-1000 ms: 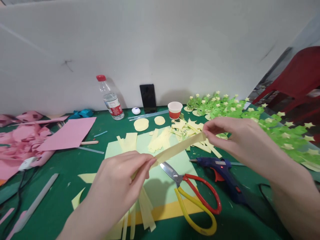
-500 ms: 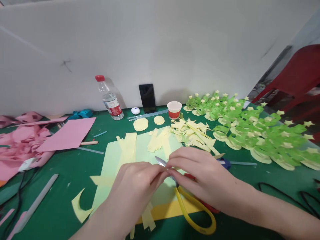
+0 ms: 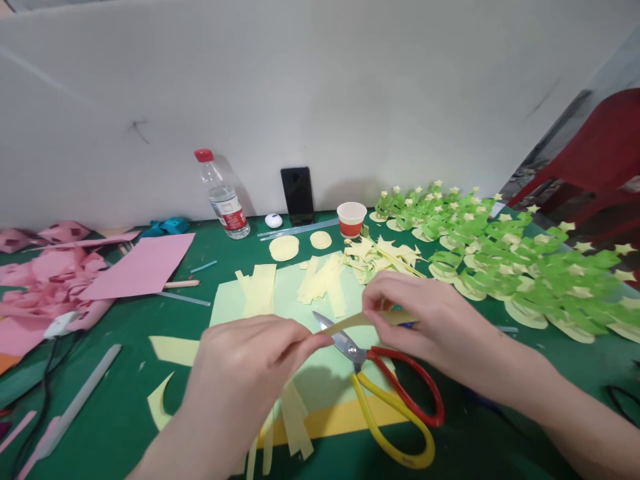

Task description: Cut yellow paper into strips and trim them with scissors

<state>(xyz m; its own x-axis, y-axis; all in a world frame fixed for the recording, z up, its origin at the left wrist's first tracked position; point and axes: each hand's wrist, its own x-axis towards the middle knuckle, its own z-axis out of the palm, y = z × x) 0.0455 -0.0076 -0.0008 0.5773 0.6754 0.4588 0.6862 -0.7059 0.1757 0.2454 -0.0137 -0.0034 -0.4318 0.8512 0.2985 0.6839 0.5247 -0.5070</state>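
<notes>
Both hands pinch one pale yellow paper strip (image 3: 347, 324) above the table. My left hand (image 3: 250, 373) grips its near end with thumb and fingers closed. My right hand (image 3: 425, 323) pinches the strip farther along, fingers closed over it. The strip stretches between them, over the blades of the scissors (image 3: 390, 400) with red and yellow handles, which lie on a light green sheet (image 3: 295, 293). More yellow strips (image 3: 287, 420) hang below my left hand.
Cut yellow strips (image 3: 320, 280), yellow discs (image 3: 284, 248) and star scraps (image 3: 380, 257) lie behind. Green paper trees with stars (image 3: 505, 260) fill the right. A water bottle (image 3: 223, 197), phone (image 3: 297, 195), paper cup (image 3: 351, 219), pink paper (image 3: 135, 267) and red chair (image 3: 595, 153) stand around.
My hands came together over the scissors half a second ago, then drew apart again, the right sliding right along the strip. The glue gun is now hidden behind my right hand.
</notes>
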